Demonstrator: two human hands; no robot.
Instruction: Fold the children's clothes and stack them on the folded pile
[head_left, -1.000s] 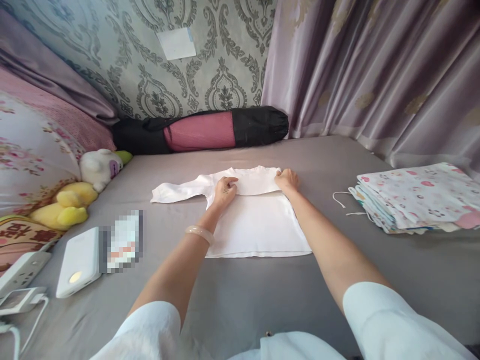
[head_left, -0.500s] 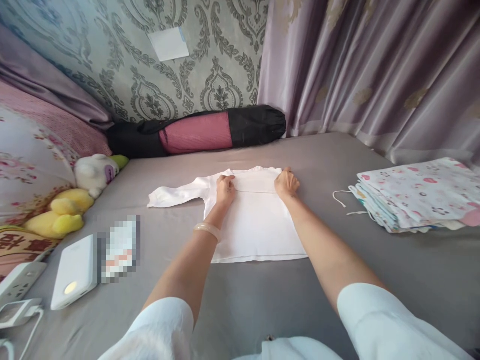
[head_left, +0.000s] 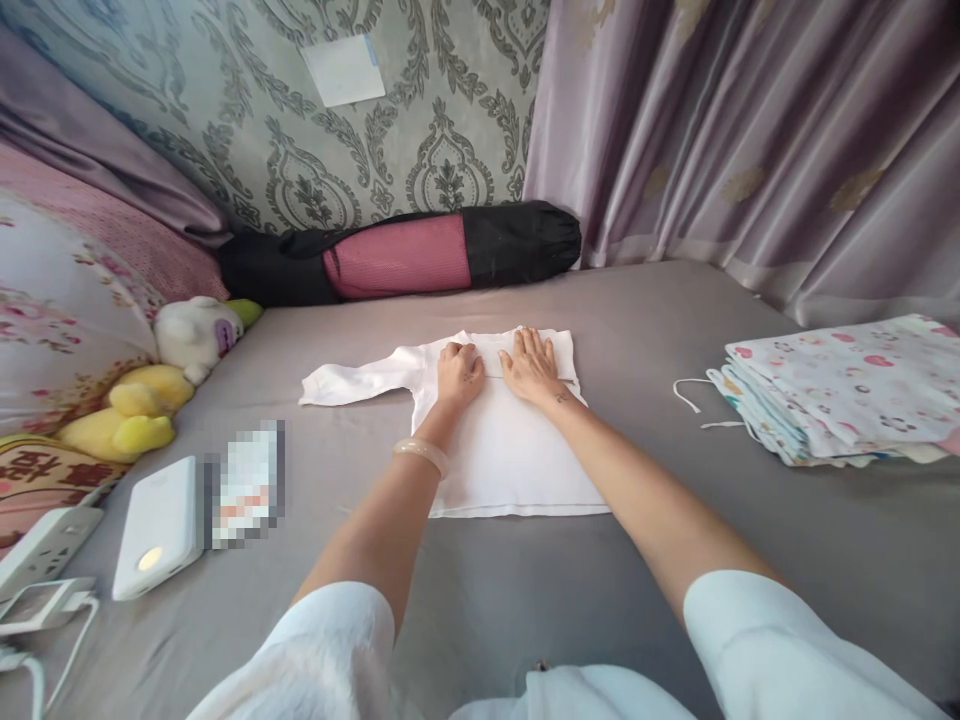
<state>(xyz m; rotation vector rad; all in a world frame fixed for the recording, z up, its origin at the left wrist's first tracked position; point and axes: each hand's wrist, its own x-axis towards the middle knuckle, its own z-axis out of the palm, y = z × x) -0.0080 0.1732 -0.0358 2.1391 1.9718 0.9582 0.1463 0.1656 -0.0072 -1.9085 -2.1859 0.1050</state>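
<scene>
A small white long-sleeved top [head_left: 501, 455] lies flat on the grey bed sheet [head_left: 675, 540]. Its left sleeve stretches out to the left; its right sleeve is folded in across the chest. My left hand [head_left: 457, 372] rests near the top's left shoulder with the fingers curled loosely on the cloth. My right hand [head_left: 534, 364] lies flat beside it, fingers stretched out, pressing the folded sleeve near the collar. Neither hand lifts the cloth. A pale bangle sits on my left wrist.
A stack of folded patterned cloths [head_left: 840, 395] lies at the right. A rolled pink mat in a black bag [head_left: 405, 255] lies against the wall. Plush toys [head_left: 161, 385], a white power bank [head_left: 159, 525] and a power strip [head_left: 41, 545] sit at the left.
My right hand has slid left from the top's right shoulder to the middle and flattened out. The left hand stayed near the left shoulder.
</scene>
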